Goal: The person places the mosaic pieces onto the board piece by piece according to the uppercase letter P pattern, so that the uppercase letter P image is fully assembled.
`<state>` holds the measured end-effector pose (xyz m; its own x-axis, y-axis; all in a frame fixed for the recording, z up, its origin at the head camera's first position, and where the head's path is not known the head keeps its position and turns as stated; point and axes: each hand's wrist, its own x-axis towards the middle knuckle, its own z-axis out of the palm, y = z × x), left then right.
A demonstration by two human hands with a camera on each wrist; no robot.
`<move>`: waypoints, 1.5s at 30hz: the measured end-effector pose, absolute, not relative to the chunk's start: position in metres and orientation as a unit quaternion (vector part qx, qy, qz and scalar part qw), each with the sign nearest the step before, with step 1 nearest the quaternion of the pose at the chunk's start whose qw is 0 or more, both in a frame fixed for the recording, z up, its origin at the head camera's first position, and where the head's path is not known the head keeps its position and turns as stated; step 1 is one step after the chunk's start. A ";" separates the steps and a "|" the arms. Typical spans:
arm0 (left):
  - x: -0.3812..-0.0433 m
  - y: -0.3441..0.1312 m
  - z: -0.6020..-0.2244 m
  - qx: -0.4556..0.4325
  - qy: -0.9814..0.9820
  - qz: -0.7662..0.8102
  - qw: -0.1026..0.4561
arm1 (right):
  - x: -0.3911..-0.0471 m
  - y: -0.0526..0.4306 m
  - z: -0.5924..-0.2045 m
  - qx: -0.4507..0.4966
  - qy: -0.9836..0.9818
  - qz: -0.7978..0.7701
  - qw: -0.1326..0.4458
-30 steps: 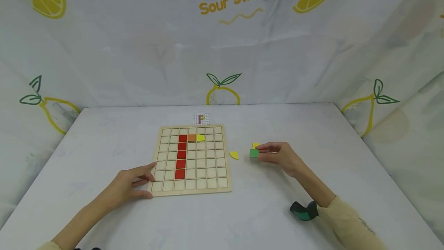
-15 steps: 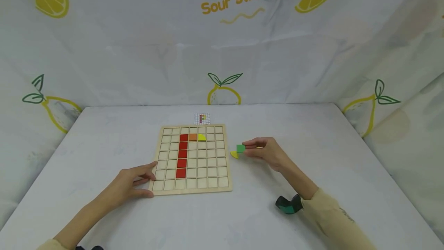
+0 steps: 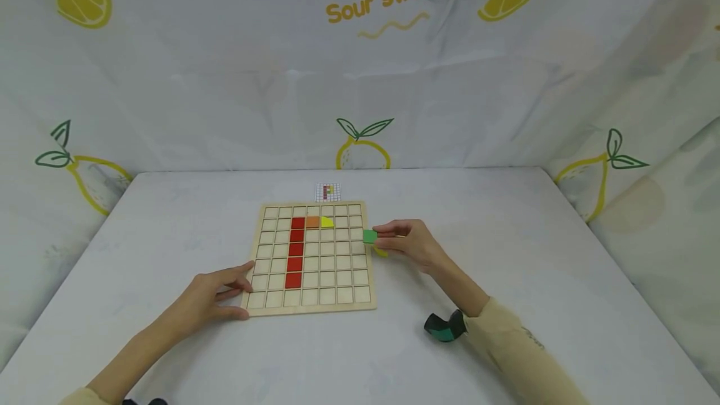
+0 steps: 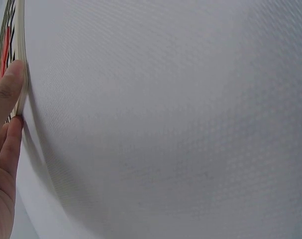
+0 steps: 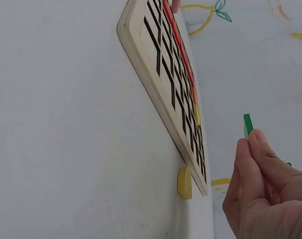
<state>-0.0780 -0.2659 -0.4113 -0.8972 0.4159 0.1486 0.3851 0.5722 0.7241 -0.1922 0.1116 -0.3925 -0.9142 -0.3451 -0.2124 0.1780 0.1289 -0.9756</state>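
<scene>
A square wooden grid board [image 3: 328,297] lies on the table with a column of red tiles [image 3: 295,249], an orange tile [image 3: 312,222] and a yellow quarter-round tile [image 3: 327,222] in its cells. My left hand [image 3: 210,295] touches the board's near left corner with fingertips and thumb. At the board's right edge, my right hand [image 3: 413,245] pinches a green square tile [image 3: 369,236], raised above the surface in the right wrist view. Partly hidden below those fingers, another yellow quarter-round tile [image 5: 184,182] lies beside the board. A sliver of yellow shows by the right fingers; its source is unclear.
Behind the board lies a small printed pattern card [image 3: 328,192] with a coloured grid figure. A white cloth with lemon prints [image 3: 362,154] hangs behind the white table [image 3: 478,205]. A black and green band piece [image 3: 445,326] is at the right wrist.
My right hand has carried the green tile leftward, from the table right of the board to the board's right edge. The left hand stays at the board's corner.
</scene>
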 end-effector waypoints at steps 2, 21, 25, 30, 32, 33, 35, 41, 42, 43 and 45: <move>-0.078 -0.266 -0.411 0.226 0.886 0.404 0.020 | -0.192 0.107 -0.393 -0.058 0.728 -0.654 0.197; -0.078 -0.266 -0.411 0.219 0.891 0.397 0.023 | -0.193 0.067 -0.395 -0.090 0.737 -0.641 0.197; -0.078 -0.266 -0.411 0.210 0.894 0.395 0.034 | -0.195 0.059 -0.398 -0.095 0.744 -0.633 0.192; -0.079 -0.265 -0.409 0.201 0.897 0.390 0.046 | -0.197 0.049 -0.400 -0.112 0.755 -0.620 0.184; -0.080 -0.265 -0.409 0.197 0.899 0.389 0.049 | -0.198 0.046 -0.401 -0.118 0.761 -0.612 0.179; -0.080 -0.265 -0.409 0.196 0.899 0.388 0.049 | -0.198 0.044 -0.402 -0.120 0.765 -0.608 0.176; -0.080 -0.265 -0.409 0.194 0.900 0.386 0.049 | -0.199 0.041 -0.403 -0.119 0.771 -0.602 0.170; -0.081 -0.264 -0.409 0.189 0.902 0.385 0.051 | -0.197 0.031 -0.406 -0.115 0.805 -0.563 0.149; -0.081 -0.264 -0.409 0.189 0.902 0.385 0.051 | -0.197 0.030 -0.407 -0.118 0.810 -0.557 0.145; -0.080 -0.264 -0.409 0.189 0.902 0.385 0.050 | -0.196 0.029 -0.407 -0.122 0.813 -0.551 0.140; -0.080 -0.265 -0.410 0.190 0.902 0.385 0.049 | -0.195 0.026 -0.408 -0.130 0.818 -0.544 0.133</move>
